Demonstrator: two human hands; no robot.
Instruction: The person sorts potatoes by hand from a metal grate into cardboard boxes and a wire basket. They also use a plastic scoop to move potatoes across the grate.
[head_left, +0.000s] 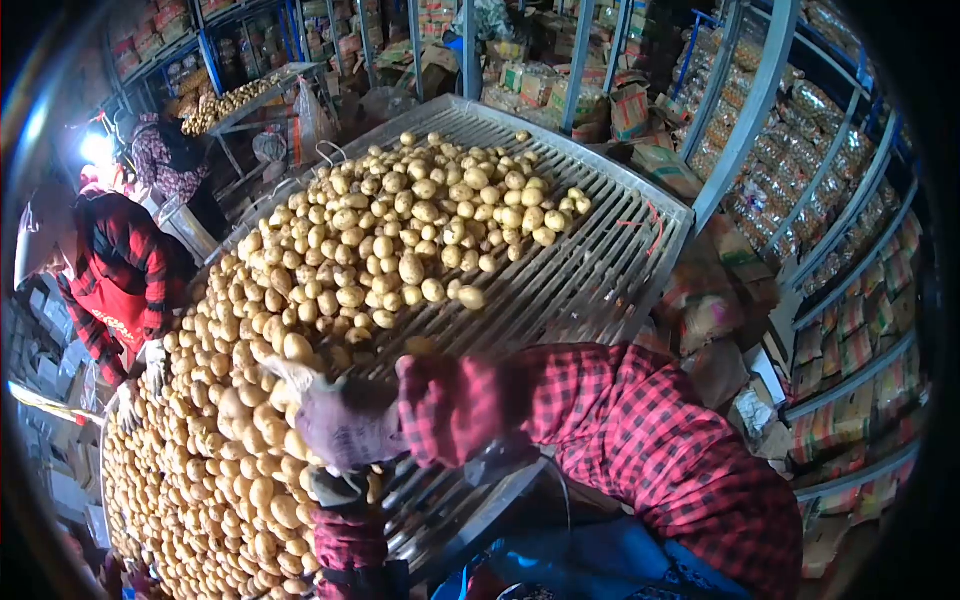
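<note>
A large heap of potatoes (370,240) covers much of a slatted metal sorting table (590,265). My right hand (318,405), in a greyish-purple glove with pale fingertips, reaches across the heap from the right. Its fingers stretch out over the potatoes, slightly blurred, beside a larger potato (298,347). Lower down, my left hand (338,488), in a dark glove, is low among the potatoes at the slats' edge; its fingers are mostly hidden. A blurred potato (470,297) lies at the heap's edge near my right sleeve.
At left, a person in a red checked top (120,270) has gloved hands (153,368) on the heap. Another person (165,165) is behind. Metal posts (750,110) stand along the far side, with stacked bags (790,150) and boxes beyond. A red string (655,230) lies on the slats.
</note>
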